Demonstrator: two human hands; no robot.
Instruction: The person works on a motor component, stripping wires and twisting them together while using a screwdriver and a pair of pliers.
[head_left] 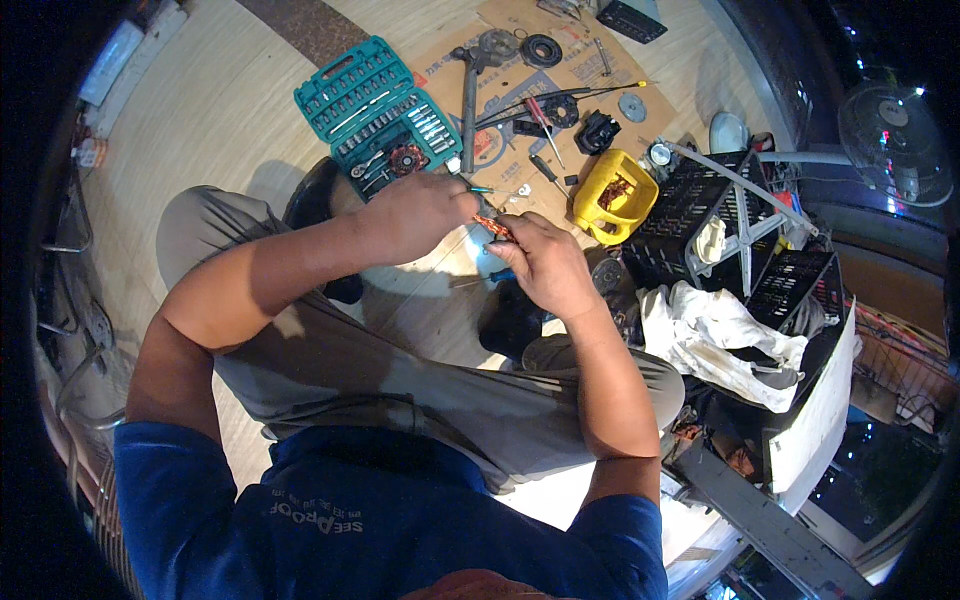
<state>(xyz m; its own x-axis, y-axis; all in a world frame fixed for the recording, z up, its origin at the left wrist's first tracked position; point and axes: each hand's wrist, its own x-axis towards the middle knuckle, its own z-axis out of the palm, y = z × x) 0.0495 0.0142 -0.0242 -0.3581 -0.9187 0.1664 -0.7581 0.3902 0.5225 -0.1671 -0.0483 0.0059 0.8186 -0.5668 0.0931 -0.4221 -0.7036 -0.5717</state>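
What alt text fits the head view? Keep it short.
Seen from above, a seated person's left hand and right hand hold a small copper-wound part together over the wooden floor. Ahead lie an open teal socket set, a yellow tool housing and loose parts on cardboard.

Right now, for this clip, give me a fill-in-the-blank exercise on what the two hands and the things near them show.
1. The open socket set case on the floor is ____ in colour.
2. The plastic tool housing beyond the right hand is ____.
3. Both hands, left hand included, pinch a small ____-coloured wound part.
4. The hammer lies on flattened ____.

Missing: teal; yellow; copper; cardboard
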